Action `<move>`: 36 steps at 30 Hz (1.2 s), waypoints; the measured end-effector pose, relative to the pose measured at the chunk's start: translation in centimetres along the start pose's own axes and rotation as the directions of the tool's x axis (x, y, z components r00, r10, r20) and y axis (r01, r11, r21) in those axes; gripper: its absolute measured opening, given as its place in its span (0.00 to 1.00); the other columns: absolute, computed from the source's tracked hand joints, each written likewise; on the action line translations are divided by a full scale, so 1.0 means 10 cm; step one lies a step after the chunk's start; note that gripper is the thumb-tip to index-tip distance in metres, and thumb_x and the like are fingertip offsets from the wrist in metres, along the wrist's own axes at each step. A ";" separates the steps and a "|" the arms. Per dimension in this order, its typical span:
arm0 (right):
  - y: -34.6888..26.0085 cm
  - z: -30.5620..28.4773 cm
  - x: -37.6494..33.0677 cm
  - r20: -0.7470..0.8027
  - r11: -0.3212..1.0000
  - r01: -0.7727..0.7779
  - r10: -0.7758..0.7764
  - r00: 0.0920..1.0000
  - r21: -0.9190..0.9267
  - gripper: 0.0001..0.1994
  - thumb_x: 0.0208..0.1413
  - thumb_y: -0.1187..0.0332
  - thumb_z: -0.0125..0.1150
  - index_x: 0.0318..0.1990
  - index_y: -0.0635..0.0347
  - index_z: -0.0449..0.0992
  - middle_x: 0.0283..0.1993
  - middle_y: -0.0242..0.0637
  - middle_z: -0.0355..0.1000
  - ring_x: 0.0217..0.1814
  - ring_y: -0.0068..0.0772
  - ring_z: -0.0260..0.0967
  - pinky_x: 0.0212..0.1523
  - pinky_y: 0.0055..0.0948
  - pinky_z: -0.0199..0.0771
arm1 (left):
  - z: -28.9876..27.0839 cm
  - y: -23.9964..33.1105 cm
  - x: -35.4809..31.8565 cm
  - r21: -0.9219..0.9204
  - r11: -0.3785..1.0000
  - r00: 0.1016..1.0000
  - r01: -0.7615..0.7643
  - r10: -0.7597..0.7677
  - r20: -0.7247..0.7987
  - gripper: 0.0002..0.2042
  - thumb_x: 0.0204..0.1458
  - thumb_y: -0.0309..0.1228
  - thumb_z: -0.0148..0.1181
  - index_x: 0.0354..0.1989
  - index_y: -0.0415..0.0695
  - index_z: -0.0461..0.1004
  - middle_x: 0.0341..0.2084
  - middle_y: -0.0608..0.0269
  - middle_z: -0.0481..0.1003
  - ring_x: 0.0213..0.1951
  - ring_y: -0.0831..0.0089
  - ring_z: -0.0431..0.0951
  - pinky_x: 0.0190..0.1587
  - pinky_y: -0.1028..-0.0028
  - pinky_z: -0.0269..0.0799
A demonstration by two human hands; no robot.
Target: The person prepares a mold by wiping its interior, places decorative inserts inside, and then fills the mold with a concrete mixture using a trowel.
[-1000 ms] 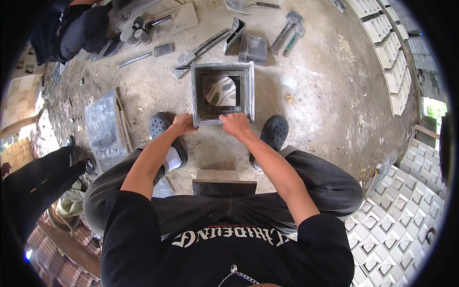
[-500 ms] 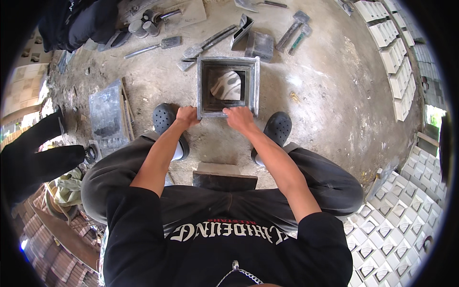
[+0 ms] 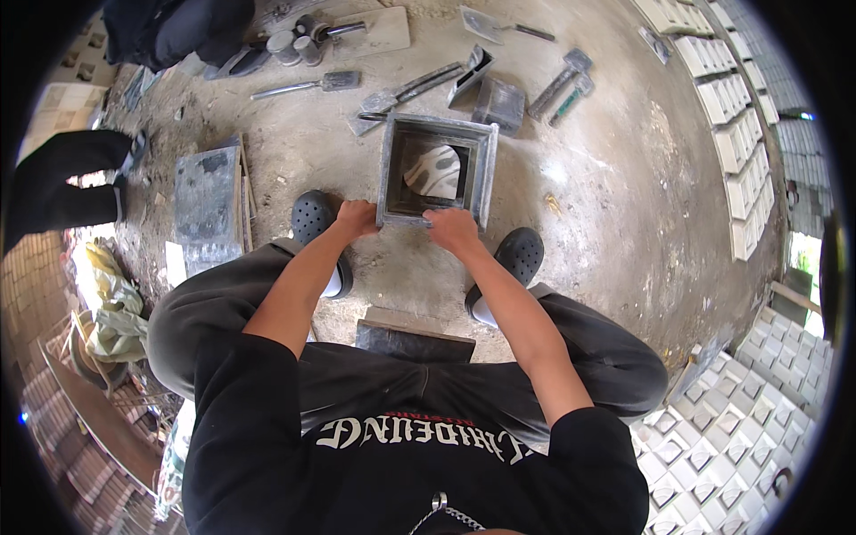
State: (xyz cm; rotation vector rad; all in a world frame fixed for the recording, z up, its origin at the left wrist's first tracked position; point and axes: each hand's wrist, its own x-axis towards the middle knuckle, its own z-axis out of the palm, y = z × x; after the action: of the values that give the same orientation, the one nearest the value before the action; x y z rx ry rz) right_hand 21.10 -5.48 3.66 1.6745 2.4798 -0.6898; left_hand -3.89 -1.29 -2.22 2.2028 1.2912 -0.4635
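Between my feet stands a square grey metal mold [image 3: 489,174] with a thick rim, its near side toward me. Down inside it lies a pale, rounded piece with dark streaks [image 3: 432,171]. My left hand [image 3: 358,218] is closed at the mold's near left corner, knuckles up. Closer to the middle of the same near side, my right hand [image 3: 453,231] grips the rim with its fingers curled over. The undersides of both hands are hidden.
Beyond the mold lie a dark metal block [image 3: 499,104], a trowel [image 3: 482,24], a flat scraper [image 3: 339,81] and several cups [image 3: 283,46]. Dark boards [image 3: 207,196] rest at left. Pale blocks line the right [image 3: 727,102]. A person's dark trousers [image 3: 76,169] show at far left.
The whole view has shifted slightly. Both hands keep their hold on the mold's near side. At far left, the other person's legs have moved farther up the picture.
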 end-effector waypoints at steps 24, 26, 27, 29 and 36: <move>-0.15 -0.01 0.06 -0.108 1.000 -0.019 0.021 0.994 0.022 0.21 0.49 0.47 0.66 0.40 0.55 0.82 0.37 0.41 0.79 0.38 0.44 0.78 0.37 0.38 0.78 | 0.29 0.13 0.39 -0.386 -0.831 0.255 -0.401 -0.506 0.824 0.29 0.58 0.54 0.55 0.31 0.30 0.74 0.22 0.52 0.77 0.23 0.59 0.77 0.30 0.61 0.75; 0.02 0.02 -0.01 -0.125 0.999 -0.048 0.047 0.991 -0.008 0.20 0.48 0.49 0.67 0.40 0.55 0.82 0.37 0.40 0.79 0.38 0.44 0.78 0.37 0.38 0.78 | 0.15 0.31 0.45 -0.453 -0.868 0.236 -0.204 -0.493 0.838 0.30 0.58 0.55 0.54 0.31 0.31 0.74 0.22 0.53 0.77 0.23 0.60 0.77 0.29 0.62 0.75; 0.08 0.05 -0.06 -0.145 0.998 -0.053 0.051 0.988 -0.012 0.19 0.47 0.50 0.67 0.39 0.55 0.82 0.37 0.40 0.79 0.37 0.44 0.78 0.37 0.38 0.79 | 0.11 0.38 0.44 -0.481 -0.870 0.217 -0.104 -0.492 0.843 0.30 0.58 0.55 0.53 0.31 0.31 0.74 0.21 0.53 0.77 0.23 0.60 0.76 0.29 0.62 0.75; -0.19 0.05 0.11 -0.164 1.000 0.002 0.002 0.987 0.024 0.19 0.46 0.52 0.68 0.40 0.54 0.81 0.38 0.40 0.79 0.37 0.44 0.78 0.36 0.39 0.79 | 0.20 0.12 0.40 -0.349 -0.864 0.196 -0.364 -0.437 0.878 0.31 0.59 0.57 0.50 0.30 0.34 0.75 0.20 0.54 0.76 0.21 0.61 0.76 0.26 0.64 0.75; -0.04 0.05 0.01 -0.148 0.999 -0.034 0.038 0.988 0.035 0.18 0.45 0.54 0.69 0.39 0.55 0.81 0.39 0.40 0.79 0.37 0.44 0.79 0.36 0.40 0.79 | -0.11 0.40 0.33 -0.467 -0.805 0.179 -0.365 -0.553 0.813 0.27 0.62 0.49 0.52 0.22 0.33 0.71 0.16 0.54 0.73 0.16 0.66 0.72 0.18 0.68 0.72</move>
State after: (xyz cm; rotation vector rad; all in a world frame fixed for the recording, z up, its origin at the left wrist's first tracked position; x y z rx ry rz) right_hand 20.61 -5.70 3.27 1.8421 2.5418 -0.6259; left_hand 1.26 0.04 -2.02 -0.9018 1.8038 1.1223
